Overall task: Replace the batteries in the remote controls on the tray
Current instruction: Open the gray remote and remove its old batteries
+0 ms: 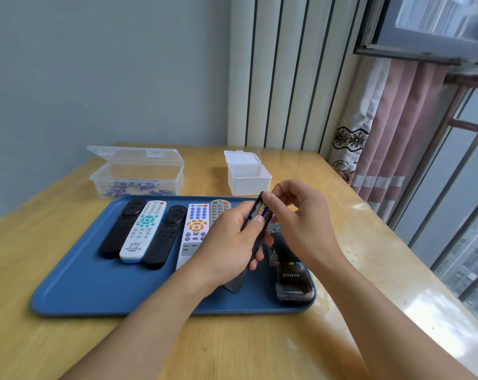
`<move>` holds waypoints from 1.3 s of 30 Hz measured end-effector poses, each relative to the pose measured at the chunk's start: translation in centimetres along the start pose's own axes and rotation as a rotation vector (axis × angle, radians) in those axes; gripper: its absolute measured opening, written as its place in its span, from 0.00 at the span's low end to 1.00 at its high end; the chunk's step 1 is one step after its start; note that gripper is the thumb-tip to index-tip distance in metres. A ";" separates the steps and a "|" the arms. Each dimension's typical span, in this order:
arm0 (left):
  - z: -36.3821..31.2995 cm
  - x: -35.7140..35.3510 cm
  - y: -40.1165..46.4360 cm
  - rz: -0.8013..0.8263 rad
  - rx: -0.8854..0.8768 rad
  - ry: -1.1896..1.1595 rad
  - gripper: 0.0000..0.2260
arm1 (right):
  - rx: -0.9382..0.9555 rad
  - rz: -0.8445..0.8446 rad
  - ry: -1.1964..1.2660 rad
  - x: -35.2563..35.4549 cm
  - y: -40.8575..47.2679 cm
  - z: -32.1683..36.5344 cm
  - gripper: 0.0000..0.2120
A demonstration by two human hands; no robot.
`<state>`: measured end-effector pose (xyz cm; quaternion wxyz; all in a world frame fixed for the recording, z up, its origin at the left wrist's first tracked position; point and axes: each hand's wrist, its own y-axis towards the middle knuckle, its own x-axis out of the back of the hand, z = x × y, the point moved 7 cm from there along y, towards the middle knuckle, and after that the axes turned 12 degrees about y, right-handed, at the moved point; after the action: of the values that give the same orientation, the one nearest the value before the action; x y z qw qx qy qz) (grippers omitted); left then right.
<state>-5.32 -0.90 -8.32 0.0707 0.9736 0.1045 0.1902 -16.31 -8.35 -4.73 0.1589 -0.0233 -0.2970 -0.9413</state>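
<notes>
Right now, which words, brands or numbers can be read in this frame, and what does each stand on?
"THTF": white letters on the black plastic-wrapped remote lying on the blue tray.
White remote with teal buttons: lower print too small to read.
Batteries in the held black remote: label blurred.

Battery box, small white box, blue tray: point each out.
battery box (136, 176), head view, front wall.
small white box (249, 182), head view, front wall.
blue tray (95, 283), head view, bare floor near its front left.
</notes>
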 end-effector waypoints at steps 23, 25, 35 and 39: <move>0.6 0.4 0.3 -0.064 0.055 0.046 0.09 | -0.111 -0.044 0.214 -0.4 -0.4 -0.4 0.06; 0.4 0.6 0.3 -0.058 0.067 -0.065 0.09 | -0.283 -0.144 0.570 -0.1 -0.1 -1.6 0.06; -0.4 0.7 0.2 0.009 0.026 -0.140 0.14 | -0.488 -0.017 0.464 1.1 0.4 -1.6 0.05; -0.6 1.1 0.1 0.012 0.006 -0.077 0.14 | 0.013 0.143 -0.280 1.2 0.6 2.6 0.17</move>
<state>-4.57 -0.72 -7.39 0.0707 0.9810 0.0965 0.1527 -17.33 -7.71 -2.11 0.1826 -0.1742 -0.3198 -0.9133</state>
